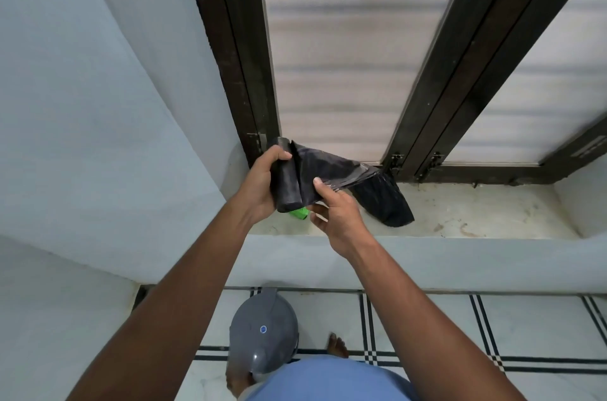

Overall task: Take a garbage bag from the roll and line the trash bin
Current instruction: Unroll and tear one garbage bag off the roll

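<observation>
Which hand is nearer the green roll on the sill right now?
Right. The right hand has its fingers just beside the green roll, nearly touching it. The left hand is slightly above and left of it, gripping the black bag roll.

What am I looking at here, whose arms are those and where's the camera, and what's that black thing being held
There is one picture, taken by a wide-angle camera worn on a person's head and looking down, so the two bare arms reaching forward are the wearer's own. The left hand grips a black roll of garbage bags. The right hand pinches the loose end of a bag pulled off that roll; the far part of the bag hangs down onto a pale stone window sill. Something small and green shows just under the roll; I can't tell what it is. Down on the tiled floor, by the person's bare feet, stands a grey trash bin with its lid closed. It has not been lined yet.
</observation>
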